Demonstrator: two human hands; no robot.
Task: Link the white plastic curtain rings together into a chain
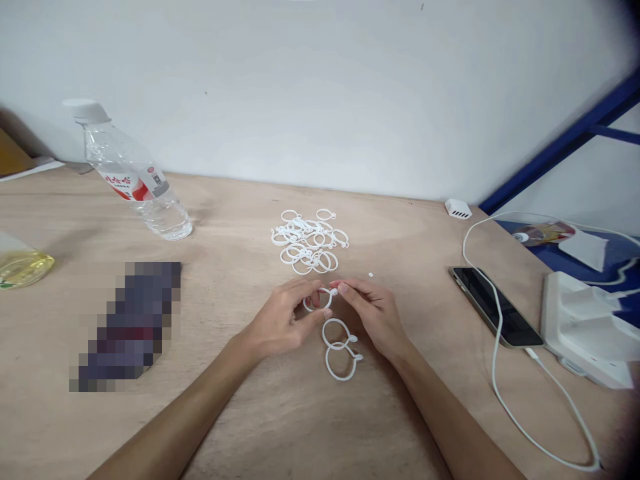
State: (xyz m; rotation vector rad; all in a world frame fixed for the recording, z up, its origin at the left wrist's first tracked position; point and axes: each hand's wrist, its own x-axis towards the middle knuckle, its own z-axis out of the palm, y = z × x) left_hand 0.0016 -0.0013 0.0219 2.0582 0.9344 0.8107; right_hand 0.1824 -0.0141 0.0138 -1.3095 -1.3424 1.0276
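Note:
My left hand (283, 321) and my right hand (374, 312) meet at the middle of the wooden table (280, 427). Together they pinch one white plastic ring (320, 298), the left on its left side, the right at its clasp end. Just below the hands lie two more white rings (340, 350), overlapping each other. Beyond the hands sits a pile of several white rings (309, 241). A tiny white bit (371, 275) lies to the right of the pile.
A clear water bottle (133, 177) lies tilted at the back left. A blurred dark patch (131, 323) covers something at the left. A phone (495, 305) with a white cable (505, 400) lies at the right, beside a white power strip (585, 327). A small white box (458, 209) sits by the wall.

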